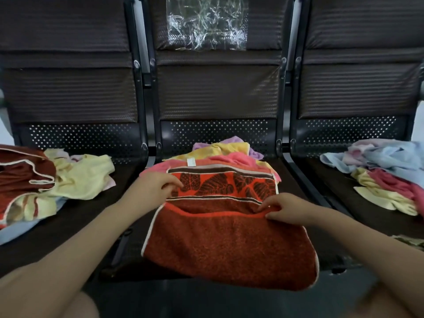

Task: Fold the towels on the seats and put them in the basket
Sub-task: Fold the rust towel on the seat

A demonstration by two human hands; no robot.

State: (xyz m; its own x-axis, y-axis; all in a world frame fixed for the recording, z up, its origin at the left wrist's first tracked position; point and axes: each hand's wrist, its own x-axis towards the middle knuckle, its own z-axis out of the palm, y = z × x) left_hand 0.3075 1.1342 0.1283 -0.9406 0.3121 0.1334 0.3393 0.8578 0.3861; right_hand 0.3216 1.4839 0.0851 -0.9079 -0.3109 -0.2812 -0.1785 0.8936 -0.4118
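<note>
A rust-red towel (229,244) with an orange leaf-patterned band lies partly folded on the middle seat (128,237), its near edge hanging over the seat front. My left hand (156,187) pinches the towel's left edge at the leaf band. My right hand (286,210) pinches the orange fold edge on the right. Under the towel's far end sits a heap of pink, yellow and purple towels (229,150). No basket is in view.
The left seat holds a pile with a dark red towel (23,173) and pale yellow towels (85,177). The right seat carries light blue, pink and yellow towels (385,171). A crumpled clear plastic bag (206,21) hangs on the middle backrest.
</note>
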